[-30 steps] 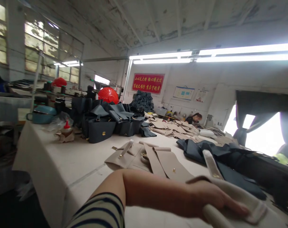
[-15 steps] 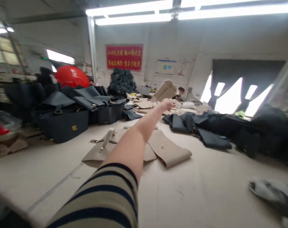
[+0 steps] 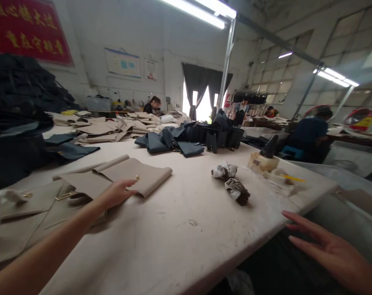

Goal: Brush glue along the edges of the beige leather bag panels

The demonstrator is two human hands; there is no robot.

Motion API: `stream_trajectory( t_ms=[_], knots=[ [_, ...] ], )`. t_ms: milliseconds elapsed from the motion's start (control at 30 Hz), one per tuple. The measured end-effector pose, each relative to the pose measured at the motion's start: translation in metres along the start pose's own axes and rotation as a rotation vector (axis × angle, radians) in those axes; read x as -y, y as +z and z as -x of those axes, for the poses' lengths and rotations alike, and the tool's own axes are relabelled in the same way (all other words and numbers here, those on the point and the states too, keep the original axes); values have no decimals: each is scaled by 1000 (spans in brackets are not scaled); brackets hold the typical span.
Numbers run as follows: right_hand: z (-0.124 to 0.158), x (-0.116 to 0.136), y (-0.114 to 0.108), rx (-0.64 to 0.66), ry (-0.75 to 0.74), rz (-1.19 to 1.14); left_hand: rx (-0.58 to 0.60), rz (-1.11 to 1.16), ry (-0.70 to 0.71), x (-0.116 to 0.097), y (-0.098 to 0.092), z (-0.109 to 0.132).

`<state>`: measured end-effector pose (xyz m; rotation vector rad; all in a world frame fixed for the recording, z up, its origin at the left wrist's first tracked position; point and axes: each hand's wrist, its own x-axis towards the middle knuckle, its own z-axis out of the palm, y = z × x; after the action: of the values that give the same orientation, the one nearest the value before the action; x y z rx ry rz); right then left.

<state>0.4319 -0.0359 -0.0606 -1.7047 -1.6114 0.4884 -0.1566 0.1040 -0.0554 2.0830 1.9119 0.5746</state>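
Observation:
My left hand (image 3: pixel 120 191) reaches in from the lower left. Its fingers are stretched and apart, over the near edge of a flat beige bag panel (image 3: pixel 143 174) with a small gold clasp. More beige bag pieces (image 3: pixel 35 205) with a strap and gold buckle lie under and beside my left forearm. My right hand (image 3: pixel 324 241) is in the air off the table's right edge, fingers spread, holding nothing. Nearest to it on the table are two crumpled, stained cloth wads (image 3: pixel 237 190).
Dark blue bags (image 3: pixel 186 139) lie across the table's middle, with beige pieces (image 3: pixel 106 129) behind. At the right corner stands a stained glue container (image 3: pixel 262 162) near a yellow-handled tool (image 3: pixel 293 178). A white bin (image 3: pixel 352 229) adjoins the table edge. A person (image 3: pixel 309 131) sits beyond.
The view has turned to the right. My arm, earlier stretched far forward near a raised beige piece, is drawn back, with the left hand low at the beige panel. My right hand has come into view.

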Motion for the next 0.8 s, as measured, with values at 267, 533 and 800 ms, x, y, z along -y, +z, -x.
stream_trajectory(
  t_ms=[267,533,800],
  knots=[
    [-125,26,20,181,-102,193,15,161,412,-74,75,83],
    [-164,37,99,326,-174,497,-58,88,703,-84,107,92],
    [-200,11,44,23,-33,732,-28,183,686,-79,107,88]
  ],
)
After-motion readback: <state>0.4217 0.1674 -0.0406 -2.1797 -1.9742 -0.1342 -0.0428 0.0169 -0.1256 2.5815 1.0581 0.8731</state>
